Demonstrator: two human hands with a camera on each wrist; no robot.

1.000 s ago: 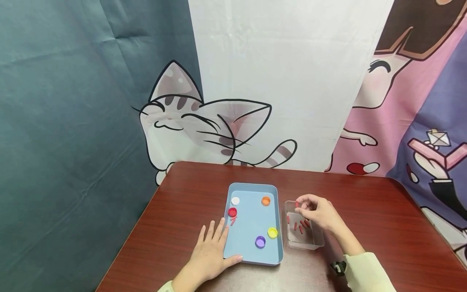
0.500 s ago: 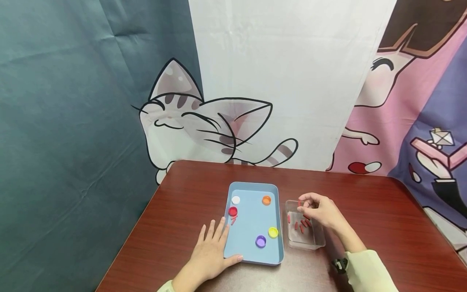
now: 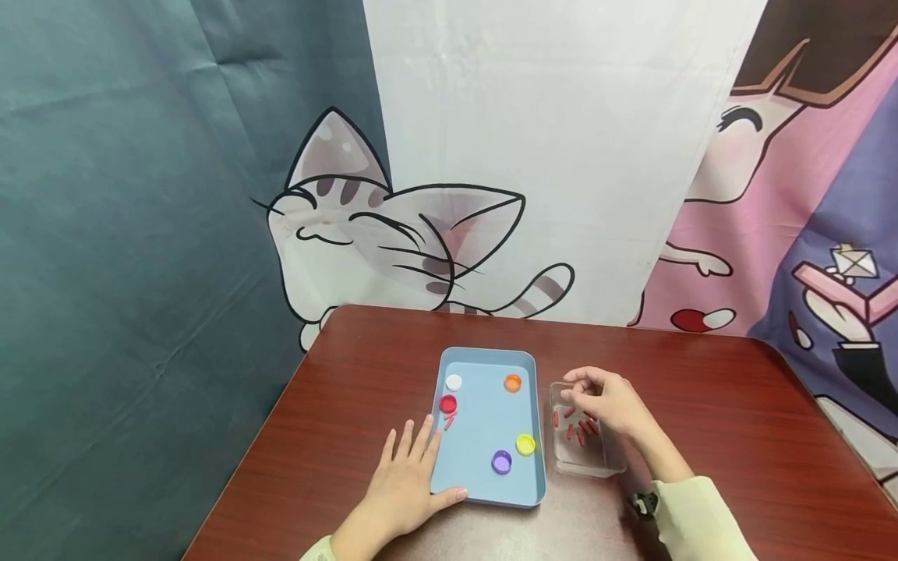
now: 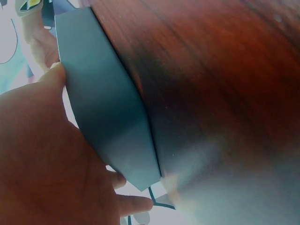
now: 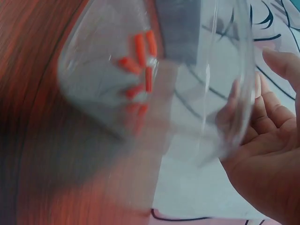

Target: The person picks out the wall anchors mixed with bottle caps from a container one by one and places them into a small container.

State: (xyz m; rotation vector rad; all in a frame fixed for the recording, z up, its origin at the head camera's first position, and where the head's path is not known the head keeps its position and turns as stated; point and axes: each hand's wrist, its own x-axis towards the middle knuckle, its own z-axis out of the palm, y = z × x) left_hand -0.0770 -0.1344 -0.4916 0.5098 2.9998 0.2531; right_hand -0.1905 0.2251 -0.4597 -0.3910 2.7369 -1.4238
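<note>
My left hand [image 3: 403,487] lies with spread, straight fingers against the left edge and near corner of a light blue tray [image 3: 484,421]. In the left wrist view, its thumb touches the tray's side wall [image 4: 103,98]. Over a clear plastic box [image 3: 585,469] hovers my right hand [image 3: 610,401], thumb and fingers apart, nothing seen between them. Several short red sticks [image 3: 581,438] are scattered on the box's floor; the right wrist view shows these red sticks [image 5: 140,49] through the blurred wall. The fingers hide part of the box's far end.
Inside the tray sit a white cap [image 3: 454,382], a red cap [image 3: 447,403], an orange cap [image 3: 513,382], a yellow cap [image 3: 525,445] and a purple cap [image 3: 501,462]. A few red sticks [image 3: 450,421] lie beside the red cap. A printed curtain [image 3: 491,117] hangs behind the brown table [image 3: 393,343].
My right hand has let go of the red stick it pinched, and a stick now lies below in the box. That hand shifted slightly left; my left hand stays put.
</note>
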